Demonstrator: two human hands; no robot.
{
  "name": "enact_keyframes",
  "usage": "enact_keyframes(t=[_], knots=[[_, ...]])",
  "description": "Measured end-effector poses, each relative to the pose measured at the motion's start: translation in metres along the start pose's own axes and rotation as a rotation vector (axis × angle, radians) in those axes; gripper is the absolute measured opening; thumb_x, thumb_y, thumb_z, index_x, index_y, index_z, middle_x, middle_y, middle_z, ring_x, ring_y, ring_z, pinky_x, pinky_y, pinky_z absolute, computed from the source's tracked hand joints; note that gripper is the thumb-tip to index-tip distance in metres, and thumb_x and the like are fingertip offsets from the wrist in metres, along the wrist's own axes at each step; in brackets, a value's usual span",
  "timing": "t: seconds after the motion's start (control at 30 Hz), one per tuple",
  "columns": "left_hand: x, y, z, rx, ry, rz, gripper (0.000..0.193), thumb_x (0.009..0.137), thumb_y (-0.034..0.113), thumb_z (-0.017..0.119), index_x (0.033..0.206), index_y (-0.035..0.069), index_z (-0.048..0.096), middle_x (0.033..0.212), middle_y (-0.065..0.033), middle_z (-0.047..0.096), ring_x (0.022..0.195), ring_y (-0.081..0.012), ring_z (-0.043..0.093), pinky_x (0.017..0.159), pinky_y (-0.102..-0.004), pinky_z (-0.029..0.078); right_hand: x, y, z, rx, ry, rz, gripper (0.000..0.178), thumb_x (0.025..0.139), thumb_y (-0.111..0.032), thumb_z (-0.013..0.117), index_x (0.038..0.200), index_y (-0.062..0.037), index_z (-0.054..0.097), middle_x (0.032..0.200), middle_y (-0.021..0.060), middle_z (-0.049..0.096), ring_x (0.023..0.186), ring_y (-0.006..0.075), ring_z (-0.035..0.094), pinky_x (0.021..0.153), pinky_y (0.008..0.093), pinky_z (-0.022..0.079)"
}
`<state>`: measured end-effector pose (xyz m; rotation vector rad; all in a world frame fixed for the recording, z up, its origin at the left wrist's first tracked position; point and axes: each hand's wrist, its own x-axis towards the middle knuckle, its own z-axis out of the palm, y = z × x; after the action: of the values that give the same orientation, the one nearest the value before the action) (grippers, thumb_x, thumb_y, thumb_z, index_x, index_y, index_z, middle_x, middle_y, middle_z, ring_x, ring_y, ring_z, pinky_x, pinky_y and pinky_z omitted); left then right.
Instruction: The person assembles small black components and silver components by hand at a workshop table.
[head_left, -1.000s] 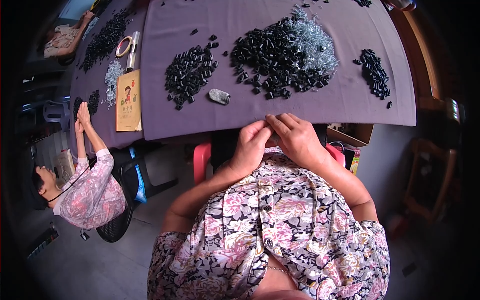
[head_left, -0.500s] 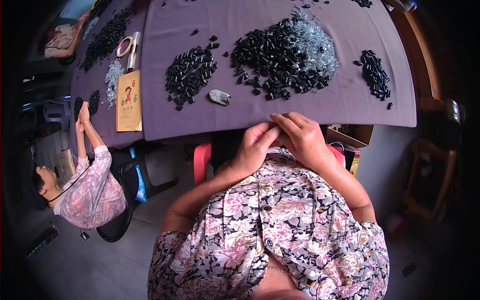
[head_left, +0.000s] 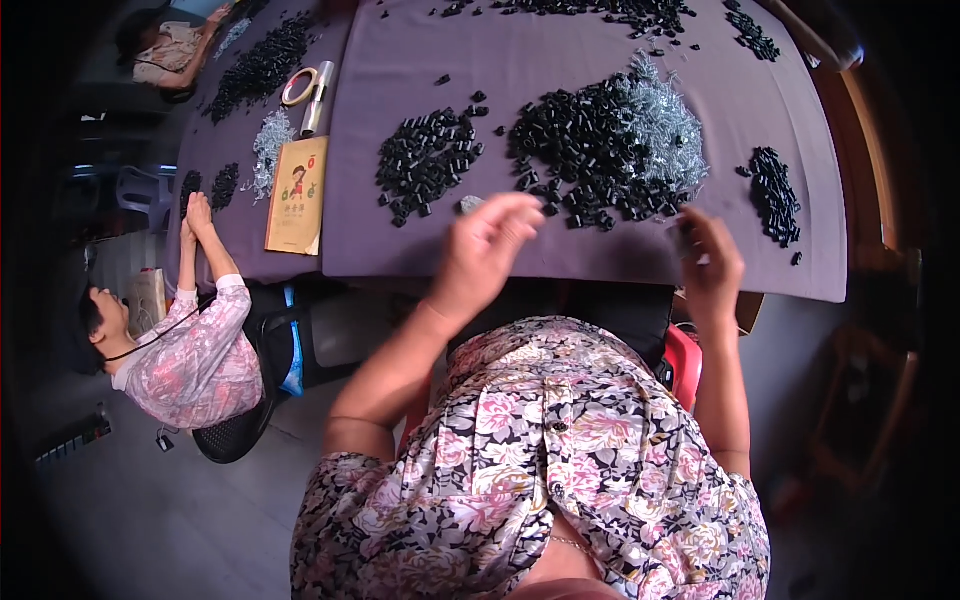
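While both hands reach over the near edge of the purple-clothed table point(head_left: 600, 260), open room lies between the left hand point(head_left: 488, 250) and the right hand point(head_left: 713, 262). Fingers of both bend inward; blur hides whether either pinches anything. Beyond them, back from that edge, lie heaped black pieces point(head_left: 565, 140) and, adjoining on the right, clear pieces point(head_left: 672, 130). The left hand partly hides a grey block point(head_left: 469, 204). A co-worker point(head_left: 195, 365) sits left, above grey floor point(head_left: 180, 510).

Grey floor point(head_left: 190, 520) spreads beneath a table point(head_left: 560, 60) draped in purple cloth. A red chair point(head_left: 685, 368) stands before it, a black chair point(head_left: 238, 432) left, a dim wooden chair point(head_left: 893, 412) right.
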<state>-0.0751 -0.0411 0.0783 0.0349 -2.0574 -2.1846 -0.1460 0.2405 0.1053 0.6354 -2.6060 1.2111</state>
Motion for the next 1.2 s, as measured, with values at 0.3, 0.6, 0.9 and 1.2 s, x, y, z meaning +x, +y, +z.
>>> enact_keyframes(t=[0.3,0.6,0.9,1.2], knots=[[0.088,-0.016,-0.075,0.771,0.22,0.261,0.013,0.089,0.009,0.063,0.098,0.003,0.069,0.09,-0.0128,0.066,0.077,-0.0293,0.066,0.072,-0.0365,0.053,0.005,0.046,-0.012,-0.273,0.168,0.046,0.053,0.076,0.012,0.06,0.125,-0.01,0.063,0.111,0.0115,0.063,0.09,0.0286,0.065,0.079,0.0354,0.053],[0.118,-0.02,-0.056,1.062,0.058,0.498,0.013,0.084,0.009,0.067,0.097,0.008,0.068,0.094,-0.0086,0.066,0.092,-0.0299,0.064,0.079,-0.0403,0.054,0.004,0.046,-0.018,-0.27,0.122,0.085,0.059,0.071,0.015,0.055,0.124,-0.0101,0.063,0.114,0.0114,0.063,0.093,0.0281,0.065,0.079,0.0349,0.053],[0.13,-0.017,-0.062,1.067,0.058,0.425,0.009,0.085,0.012,0.068,0.093,0.008,0.069,0.089,-0.0086,0.066,0.083,-0.0281,0.065,0.075,-0.0383,0.053,0.008,0.039,-0.019,-0.256,0.108,0.07,0.061,0.066,0.015,0.055,0.121,-0.0101,0.064,0.114,0.012,0.063,0.094,0.0306,0.065,0.077,0.0359,0.053],[0.13,-0.011,-0.066,1.13,0.045,0.417,0.014,0.085,0.013,0.069,0.099,0.007,0.069,0.095,-0.0077,0.067,0.088,-0.0275,0.065,0.077,-0.0376,0.053,0.007,0.044,-0.018,-0.27,0.121,0.038,0.061,0.068,0.015,0.054,0.122,-0.0105,0.065,0.113,0.0091,0.064,0.087,0.0235,0.062,0.074,0.0314,0.051]])
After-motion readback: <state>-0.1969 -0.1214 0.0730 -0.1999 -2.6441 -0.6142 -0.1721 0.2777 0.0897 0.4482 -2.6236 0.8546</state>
